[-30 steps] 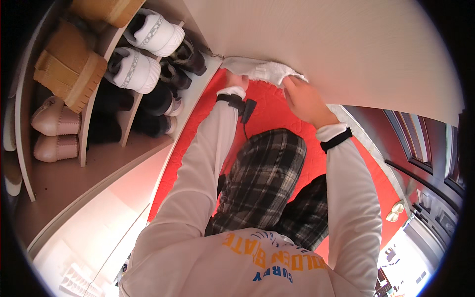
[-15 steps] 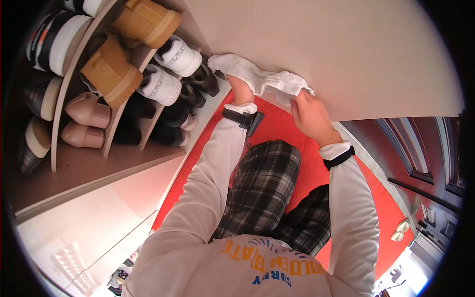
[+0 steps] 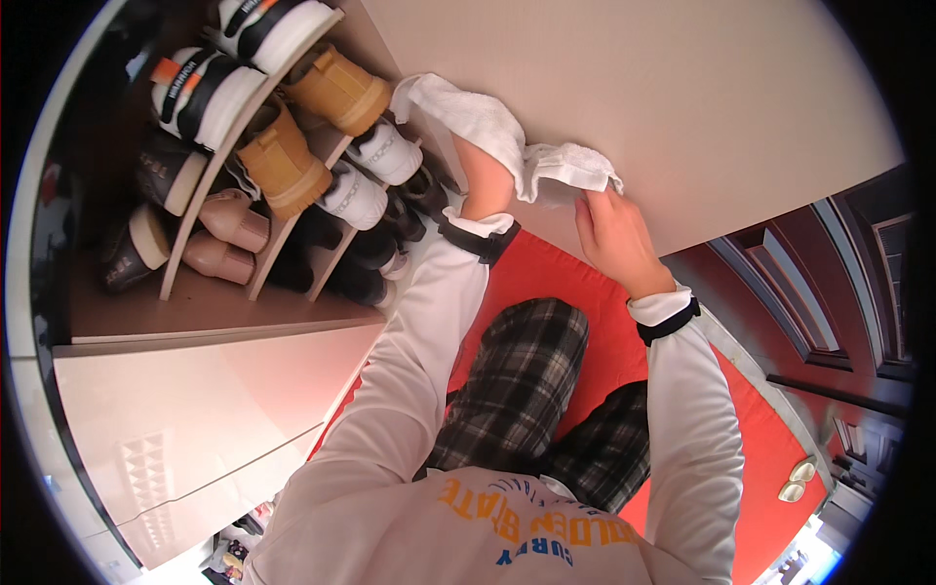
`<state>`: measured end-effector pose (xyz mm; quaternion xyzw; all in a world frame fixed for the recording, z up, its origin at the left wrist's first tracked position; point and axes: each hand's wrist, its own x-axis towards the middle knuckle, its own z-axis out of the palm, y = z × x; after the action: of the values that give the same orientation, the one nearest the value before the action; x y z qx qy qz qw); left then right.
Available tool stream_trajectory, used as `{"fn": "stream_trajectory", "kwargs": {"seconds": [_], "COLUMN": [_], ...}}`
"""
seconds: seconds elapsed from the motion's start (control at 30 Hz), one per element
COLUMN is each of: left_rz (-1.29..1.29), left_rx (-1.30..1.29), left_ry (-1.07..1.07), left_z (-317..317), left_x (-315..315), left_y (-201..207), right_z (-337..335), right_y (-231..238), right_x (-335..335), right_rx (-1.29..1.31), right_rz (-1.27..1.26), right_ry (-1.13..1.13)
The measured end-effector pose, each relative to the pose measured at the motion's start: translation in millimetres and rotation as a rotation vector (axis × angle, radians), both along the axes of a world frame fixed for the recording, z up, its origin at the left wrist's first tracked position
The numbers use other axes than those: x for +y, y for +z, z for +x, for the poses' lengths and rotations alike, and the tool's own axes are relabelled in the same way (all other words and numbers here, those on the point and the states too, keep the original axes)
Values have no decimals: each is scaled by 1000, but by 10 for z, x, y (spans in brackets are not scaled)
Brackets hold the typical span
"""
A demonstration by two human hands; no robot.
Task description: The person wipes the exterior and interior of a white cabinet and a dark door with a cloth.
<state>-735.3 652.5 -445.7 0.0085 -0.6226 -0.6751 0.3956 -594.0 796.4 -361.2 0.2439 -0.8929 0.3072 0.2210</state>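
Note:
A white cloth (image 3: 458,109), towel-like with a nubby edge, lies against a pale beige door panel (image 3: 702,107). Its left part drapes over my left hand (image 3: 485,175), whose fingers are hidden under it; only the back of the hand and the wrist show. At the cloth's other end, along the panel's lower edge, my right hand (image 3: 616,239) is closed with thumb and fingers pinched on the cloth's corner. Both forearms reach forward in white sleeves with black wrist straps.
An open shoe cabinet stands at the left, its slanted shelves (image 3: 210,180) holding tan boots (image 3: 283,161), white sneakers (image 3: 353,195), pink heels (image 3: 234,219) and dark shoes. Red cloth (image 3: 614,322) covers the floor around my knees. Pale slippers (image 3: 798,479) lie at the right, near a dark paneled door (image 3: 809,263).
The cloth over my left hand has slid up along the panel and slightly left. My right hand stays almost in place at its end. The view has turned, showing more of the cabinet.

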Motion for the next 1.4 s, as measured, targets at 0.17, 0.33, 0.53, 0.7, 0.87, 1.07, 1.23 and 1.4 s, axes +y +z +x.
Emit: {"fn": "stream_trajectory", "kwargs": {"seconds": [0.17,0.33,0.53,0.7,0.87,1.07,1.23,1.4], "left_rz": [-203,-185,-103,-24,85,296,389,132], "left_rx": [189,255,70,-33,-169,-421,-370,-494], "left_ry": [-347,-284,-271,-281,-342,-535,-718,-764], "left_z": [425,503,563,522,581,1185,1845,2067], "left_x": [-27,-54,-126,-301,-490,-712,-718,-578], "left_y": [1110,1790,2276,2568,3144,3629,3977,3893], "right_z": [97,114,139,203,248,187,84,249], "right_y": [388,871,1473,1931,2535,3188,3506,3590], "right_x": [156,123,101,59,-75,-228,-38,320], "right_rx": [13,-1,-23,-23,7,-41,-185,-298], "right_rz": [16,-1,-35,9,-2,122,301,427], "right_ry": [-54,-72,-92,-207,-273,-456,-614,-522]}}
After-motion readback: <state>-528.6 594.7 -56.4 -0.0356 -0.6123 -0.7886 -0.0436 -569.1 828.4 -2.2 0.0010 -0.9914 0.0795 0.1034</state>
